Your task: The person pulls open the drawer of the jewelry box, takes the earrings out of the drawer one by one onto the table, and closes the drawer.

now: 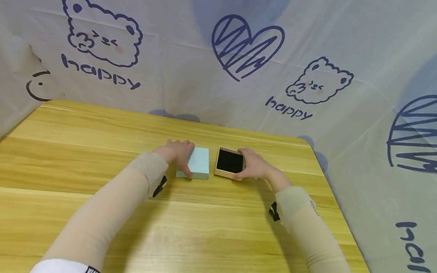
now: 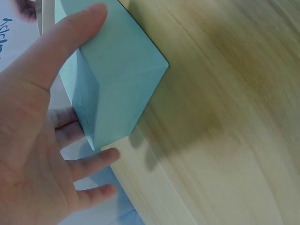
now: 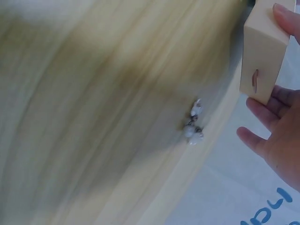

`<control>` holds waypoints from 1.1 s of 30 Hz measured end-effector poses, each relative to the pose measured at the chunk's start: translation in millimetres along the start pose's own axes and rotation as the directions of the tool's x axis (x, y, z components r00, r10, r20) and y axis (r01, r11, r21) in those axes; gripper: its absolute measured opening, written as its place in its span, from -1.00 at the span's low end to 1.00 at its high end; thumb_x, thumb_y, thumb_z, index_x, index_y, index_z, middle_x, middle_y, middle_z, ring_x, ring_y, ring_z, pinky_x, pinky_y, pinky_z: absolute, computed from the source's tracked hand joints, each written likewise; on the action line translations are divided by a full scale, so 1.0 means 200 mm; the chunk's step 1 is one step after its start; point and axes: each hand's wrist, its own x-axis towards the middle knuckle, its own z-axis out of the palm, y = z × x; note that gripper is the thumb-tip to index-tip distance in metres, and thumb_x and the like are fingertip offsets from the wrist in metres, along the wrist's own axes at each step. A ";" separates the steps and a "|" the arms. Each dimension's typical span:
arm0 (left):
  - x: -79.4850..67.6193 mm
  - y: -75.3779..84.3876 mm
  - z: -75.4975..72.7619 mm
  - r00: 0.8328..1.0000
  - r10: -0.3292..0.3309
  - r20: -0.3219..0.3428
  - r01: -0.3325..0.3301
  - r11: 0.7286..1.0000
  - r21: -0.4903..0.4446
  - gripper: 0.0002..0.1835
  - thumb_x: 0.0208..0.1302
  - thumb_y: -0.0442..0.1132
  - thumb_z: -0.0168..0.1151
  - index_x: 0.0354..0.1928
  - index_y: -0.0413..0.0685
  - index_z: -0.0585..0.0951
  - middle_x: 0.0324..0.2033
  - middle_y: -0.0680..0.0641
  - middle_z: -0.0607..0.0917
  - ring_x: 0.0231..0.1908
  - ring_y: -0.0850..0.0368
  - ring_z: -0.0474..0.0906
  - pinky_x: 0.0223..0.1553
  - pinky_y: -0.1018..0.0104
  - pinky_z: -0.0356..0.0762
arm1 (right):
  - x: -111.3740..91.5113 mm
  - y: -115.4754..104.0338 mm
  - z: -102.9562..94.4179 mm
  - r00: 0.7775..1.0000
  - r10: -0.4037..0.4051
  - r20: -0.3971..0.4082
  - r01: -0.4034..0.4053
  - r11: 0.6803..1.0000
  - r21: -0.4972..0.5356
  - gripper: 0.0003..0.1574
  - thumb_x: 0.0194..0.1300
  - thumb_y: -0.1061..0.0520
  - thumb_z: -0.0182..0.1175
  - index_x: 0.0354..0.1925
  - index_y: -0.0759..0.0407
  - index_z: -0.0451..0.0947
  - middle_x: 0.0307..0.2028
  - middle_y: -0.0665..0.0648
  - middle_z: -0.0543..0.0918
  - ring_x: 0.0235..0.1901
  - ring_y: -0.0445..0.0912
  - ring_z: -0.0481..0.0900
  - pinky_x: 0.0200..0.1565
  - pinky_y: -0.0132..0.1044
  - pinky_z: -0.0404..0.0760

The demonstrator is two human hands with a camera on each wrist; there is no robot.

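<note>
My left hand (image 1: 178, 152) grips a light-blue box lid (image 1: 200, 161), thumb on its near side and some fingers at the far side. In the left wrist view, two fingers (image 2: 96, 164) extend beyond the lid's corner. To its right is an open cream box (image 1: 223, 173) with a black insert (image 1: 229, 161). My right hand (image 1: 253, 165) holds this box by its right end, thumb on the near wall and fingers at the far one. A small gap separates lid and box. Near the right hand lies a small jewellery piece with pale, shiny beads (image 3: 192, 129).
The wood-grain table (image 1: 191, 227) runs under both hands. Behind it hangs a pale cloth (image 1: 184, 57) printed with bears, hearts and lettering, which also runs down the right side. The table's right edge lies beyond my right hand.
</note>
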 end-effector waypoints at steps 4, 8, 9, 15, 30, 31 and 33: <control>0.00 0.00 0.01 1.000 0.003 0.007 -0.002 0.999 -0.046 0.11 -0.17 0.18 0.45 0.36 -0.22 0.16 0.33 -0.24 0.25 0.25 -0.24 0.29 0.27 -0.15 0.25 | 0.02 -0.03 0.00 1.000 -0.005 -0.016 0.005 1.000 -0.028 0.26 -0.11 -0.23 0.40 0.36 0.36 0.09 0.32 0.33 0.24 0.31 0.19 0.23 0.32 0.10 0.22; 0.00 0.00 0.01 1.000 0.010 0.015 -0.009 0.996 -0.085 0.12 -0.16 0.14 0.46 0.38 -0.24 0.12 0.35 -0.24 0.21 0.28 -0.22 0.25 0.30 -0.05 0.26 | 0.04 -0.05 0.02 1.000 -0.004 0.004 0.004 0.998 -0.060 0.26 -0.11 -0.24 0.41 0.36 0.35 0.10 0.33 0.32 0.24 0.32 0.17 0.21 0.32 0.12 0.21; 0.00 0.00 0.02 1.000 0.013 0.013 -0.011 0.996 -0.090 0.12 -0.15 0.13 0.45 0.38 -0.24 0.11 0.35 -0.25 0.21 0.28 -0.22 0.24 0.30 -0.05 0.26 | 0.04 -0.06 0.02 1.000 -0.006 0.008 0.006 0.998 -0.062 0.26 -0.11 -0.24 0.41 0.36 0.35 0.10 0.33 0.32 0.24 0.33 0.17 0.20 0.33 0.12 0.21; 0.00 0.00 0.02 1.000 0.016 0.008 -0.015 0.997 -0.081 0.11 -0.15 0.14 0.45 0.37 -0.24 0.12 0.34 -0.25 0.22 0.26 -0.22 0.28 0.27 -0.05 0.30 | 0.05 -0.09 0.02 0.999 -0.015 0.030 0.016 0.999 -0.051 0.26 -0.09 -0.23 0.40 0.38 0.33 0.07 0.36 0.31 0.21 0.36 0.18 0.15 0.35 0.13 0.16; -0.01 0.00 0.01 1.000 0.000 0.017 0.001 0.999 -0.044 0.09 -0.12 0.18 0.42 0.38 -0.20 0.13 0.34 -0.21 0.23 0.23 -0.19 0.33 0.23 -0.03 0.35 | 0.08 -0.15 0.03 0.996 -0.037 0.083 0.041 0.998 -0.050 0.24 -0.05 -0.23 0.38 0.40 0.28 0.06 0.36 0.27 0.22 0.34 0.15 0.20 0.35 0.08 0.19; -0.01 0.00 0.01 1.000 0.001 0.014 -0.001 0.999 -0.041 0.08 -0.12 0.18 0.42 0.37 -0.20 0.14 0.33 -0.22 0.24 0.22 -0.19 0.33 0.23 -0.03 0.36 | 0.08 -0.16 0.03 0.996 -0.035 0.083 0.040 0.998 -0.053 0.24 -0.06 -0.23 0.38 0.39 0.28 0.06 0.36 0.27 0.22 0.34 0.15 0.20 0.35 0.08 0.19; -0.01 0.00 0.01 1.000 0.003 0.010 -0.003 1.000 -0.030 0.08 -0.12 0.18 0.41 0.36 -0.21 0.15 0.32 -0.22 0.25 0.22 -0.18 0.34 0.21 -0.02 0.37 | 0.09 -0.17 0.03 0.996 -0.034 0.087 0.039 0.998 -0.059 0.24 -0.06 -0.24 0.38 0.40 0.28 0.06 0.36 0.27 0.22 0.34 0.14 0.20 0.35 0.06 0.20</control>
